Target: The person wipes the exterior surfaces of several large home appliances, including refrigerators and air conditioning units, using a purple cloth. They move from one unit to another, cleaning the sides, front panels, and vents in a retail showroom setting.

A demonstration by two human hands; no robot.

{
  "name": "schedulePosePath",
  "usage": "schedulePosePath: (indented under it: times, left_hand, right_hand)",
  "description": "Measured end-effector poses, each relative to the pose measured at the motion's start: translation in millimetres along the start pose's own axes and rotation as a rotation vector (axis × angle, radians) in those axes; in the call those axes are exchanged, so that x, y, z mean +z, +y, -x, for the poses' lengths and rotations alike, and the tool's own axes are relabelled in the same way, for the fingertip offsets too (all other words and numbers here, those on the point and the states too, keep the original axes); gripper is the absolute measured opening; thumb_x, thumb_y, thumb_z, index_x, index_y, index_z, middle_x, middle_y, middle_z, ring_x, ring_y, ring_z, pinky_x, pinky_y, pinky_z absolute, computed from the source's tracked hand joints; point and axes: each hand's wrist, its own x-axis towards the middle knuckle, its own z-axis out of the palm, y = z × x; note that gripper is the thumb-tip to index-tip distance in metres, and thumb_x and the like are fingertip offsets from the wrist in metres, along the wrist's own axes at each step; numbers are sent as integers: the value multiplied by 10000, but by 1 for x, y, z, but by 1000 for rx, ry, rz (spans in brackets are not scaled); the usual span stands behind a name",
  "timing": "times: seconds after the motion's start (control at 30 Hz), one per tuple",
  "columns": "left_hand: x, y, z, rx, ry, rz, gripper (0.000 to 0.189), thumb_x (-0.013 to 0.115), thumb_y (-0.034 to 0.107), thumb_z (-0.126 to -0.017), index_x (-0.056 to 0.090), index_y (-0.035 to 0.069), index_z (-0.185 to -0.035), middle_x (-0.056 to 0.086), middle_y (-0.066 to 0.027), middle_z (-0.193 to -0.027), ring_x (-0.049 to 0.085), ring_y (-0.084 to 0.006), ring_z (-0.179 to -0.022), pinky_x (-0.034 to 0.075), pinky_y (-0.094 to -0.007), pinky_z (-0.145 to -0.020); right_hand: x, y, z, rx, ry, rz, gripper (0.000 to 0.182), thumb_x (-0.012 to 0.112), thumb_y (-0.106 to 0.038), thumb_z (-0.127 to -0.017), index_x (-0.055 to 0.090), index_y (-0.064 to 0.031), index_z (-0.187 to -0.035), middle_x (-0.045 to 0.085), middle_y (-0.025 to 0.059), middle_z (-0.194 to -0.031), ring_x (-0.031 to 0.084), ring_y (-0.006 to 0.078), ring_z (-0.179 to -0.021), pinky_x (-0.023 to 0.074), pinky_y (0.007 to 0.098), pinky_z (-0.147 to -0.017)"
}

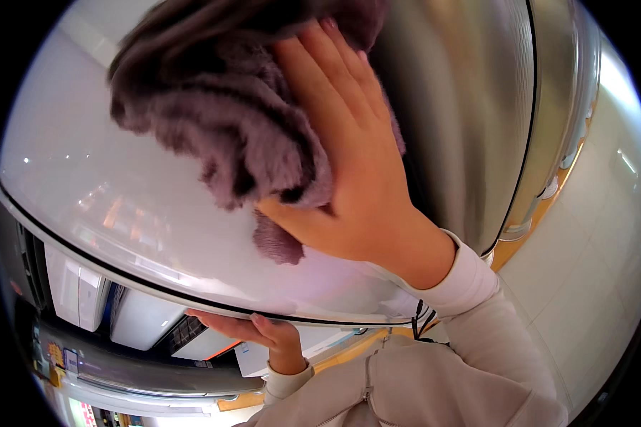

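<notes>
A bunched purple-grey plush cloth (235,123) lies against a glossy white appliance panel (155,213), close to its edge with a shiny brownish-grey side face (475,107). Pressed onto the cloth is my right hand (352,155), fingers extended over it and the thumb at its lower fold. The cloth's upper part is blurred. My left hand (262,331) rests against the panel's dark-trimmed lower rim, with its fingertips partly hidden by the rim. Nothing shows held in it. Both wrists are in light sleeves.
Below the panel, several white appliances (144,320) stand behind a grey curved surface (155,376). Pale floor tiles (582,224) run along the right, beside a yellow-orange base strip (555,192). Black cords (419,323) hang near the panel's lower right corner.
</notes>
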Motion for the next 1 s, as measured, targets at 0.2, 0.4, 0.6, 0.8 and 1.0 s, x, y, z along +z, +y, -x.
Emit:
schedulePosePath:
  times: [0.2,0.4,0.6,0.8,1.0]
  left_hand:
    - [-3,-5,5,25,-42,-42,718,310,305,-973,1,8,-1549,-2,-198,-1622,82,-400,-1489,183,-552,-1179]
    - [3,-8,-5,28,-11,-32,657,242,308,-1007,43,-15,-1544,74,-155,-1629,54,-303,-1508,149,-451,-1208]
    - [-4,-6,-8,32,-24,-42,681,289,308,-997,5,39,-1554,14,-146,-1633,69,-350,-1502,179,-518,-1191]
    - [-7,-7,-3,-5,-27,-36,701,312,281,-988,-27,46,-1555,-30,-137,-1636,128,-366,-1492,225,-525,-1184]
    - [2,-2,-4,-19,35,23,684,350,322,-1000,83,23,-1554,79,-164,-1618,213,-332,-1466,272,-478,-1153]
  right_hand:
    - [-11,49,124,721,41,-301,707,742,-280,-804,444,51,-1352,525,236,-1304,499,362,-1221,361,421,-1046]
    - [-31,69,285,1222,318,-336,596,556,-367,-981,440,59,-1381,515,176,-1369,479,274,-1256,329,328,-1081]
    - [-29,74,312,1282,440,-326,580,532,-383,-995,457,61,-1361,538,168,-1306,501,254,-1183,342,309,-1055]
    - [-8,19,173,823,212,-222,732,686,-358,-884,366,92,-1363,466,243,-1312,458,340,-1213,335,396,-1050]
    - [-2,12,203,873,28,-96,876,757,-281,-794,279,125,-1405,376,319,-1403,384,453,-1316,291,466,-1106]
